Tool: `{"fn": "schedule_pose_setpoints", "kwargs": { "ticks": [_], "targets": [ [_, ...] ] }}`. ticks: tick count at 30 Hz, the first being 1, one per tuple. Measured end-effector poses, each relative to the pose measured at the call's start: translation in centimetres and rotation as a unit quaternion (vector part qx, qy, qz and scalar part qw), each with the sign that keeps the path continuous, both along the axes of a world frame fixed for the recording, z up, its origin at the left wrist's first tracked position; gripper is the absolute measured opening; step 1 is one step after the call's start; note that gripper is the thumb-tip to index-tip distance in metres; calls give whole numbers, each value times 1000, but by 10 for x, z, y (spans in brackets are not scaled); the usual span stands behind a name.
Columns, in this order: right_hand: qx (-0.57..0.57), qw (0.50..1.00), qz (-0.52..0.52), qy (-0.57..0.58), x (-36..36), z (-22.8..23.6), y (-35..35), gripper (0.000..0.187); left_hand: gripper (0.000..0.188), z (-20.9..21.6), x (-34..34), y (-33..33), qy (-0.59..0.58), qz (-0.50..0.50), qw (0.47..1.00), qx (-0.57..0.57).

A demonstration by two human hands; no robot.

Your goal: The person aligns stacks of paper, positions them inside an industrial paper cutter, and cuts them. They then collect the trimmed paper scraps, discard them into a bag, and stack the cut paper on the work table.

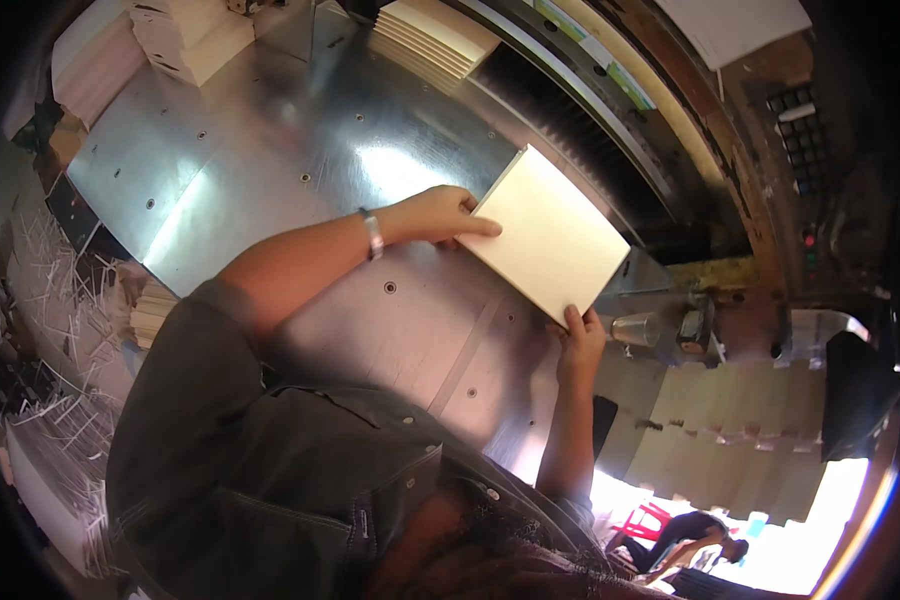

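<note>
A flat, cream-coloured block of paper is held between my two hands, tilted over the metal table near the machine's dark slot. My left hand grips its left edge, thumb on top and the other fingers partly hidden beneath. My right hand is closed on its near right corner, with the thumb on the upper face. Whether the block is bound or loose sheets, I cannot tell.
The machine's long bed edge runs along the far right, with a keypad beyond. Stacked paper stands at the back, more at the far left. Paper strips heap at left. A person bends over at lower right.
</note>
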State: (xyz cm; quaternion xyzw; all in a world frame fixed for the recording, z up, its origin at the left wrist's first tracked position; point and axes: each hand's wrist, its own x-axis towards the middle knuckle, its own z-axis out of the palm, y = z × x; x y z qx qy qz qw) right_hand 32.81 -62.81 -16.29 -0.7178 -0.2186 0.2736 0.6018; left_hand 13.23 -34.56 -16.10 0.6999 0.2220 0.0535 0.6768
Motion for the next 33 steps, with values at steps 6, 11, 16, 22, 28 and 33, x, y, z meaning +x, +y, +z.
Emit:
{"fn": "schedule_pose_setpoints", "kwargs": {
  "ticks": [6,11,16,22,28,33],
  "targets": [
    [-62,992,-2,106,85,-13,70,40,64,-19,69,60,17,21,995,-93],
    [-65,988,-11,143,129,-14,133,44,73,-4,90,98,3,79,995,-65],
    [-40,987,8,154,160,-14,208,40,105,-41,115,93,-85,375,923,-30],
    [-43,986,11,159,177,-10,270,38,123,-39,153,54,-235,284,927,-64],
    [-15,987,3,161,177,-11,290,35,131,-22,179,71,-260,283,913,-139],
    [-32,982,-12,185,200,-5,303,33,135,-27,197,90,-263,243,923,-140]
  ]
}}
